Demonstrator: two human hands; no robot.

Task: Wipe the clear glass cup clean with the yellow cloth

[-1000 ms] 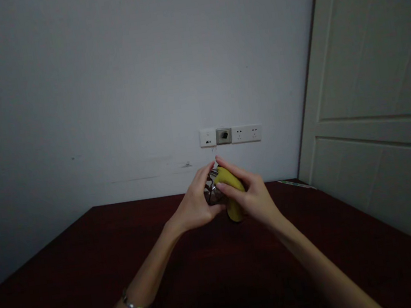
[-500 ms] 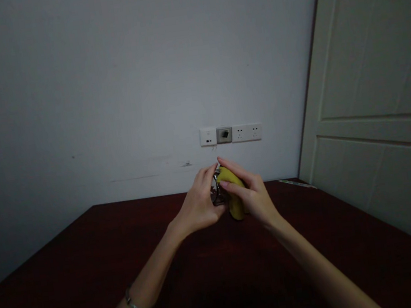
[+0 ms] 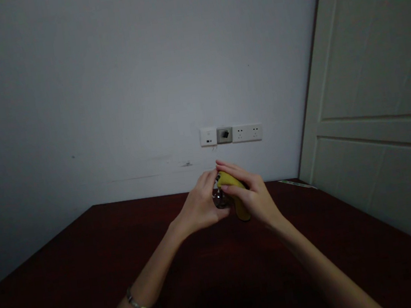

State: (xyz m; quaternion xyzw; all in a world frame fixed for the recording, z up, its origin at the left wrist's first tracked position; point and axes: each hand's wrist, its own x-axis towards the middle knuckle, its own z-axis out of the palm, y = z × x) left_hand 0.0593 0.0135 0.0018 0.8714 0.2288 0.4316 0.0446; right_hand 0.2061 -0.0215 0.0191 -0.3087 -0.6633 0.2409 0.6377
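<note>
While left hand [image 3: 200, 203] clasps a glass [image 3: 219, 200], contents unclear, right hand [image 3: 253, 190] grips yellow cloth [image 3: 240, 207]

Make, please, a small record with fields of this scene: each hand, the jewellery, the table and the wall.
Left hand: holds a small shiny see-through object, material unclear
Right hand: holds a soft yellow cloth at that object's right side
Jewellery: two silver-coloured curved bracelets on the left forearm
Table: dark red, flat
Wall: pale grey, with a row of rectangular socket plates
</note>
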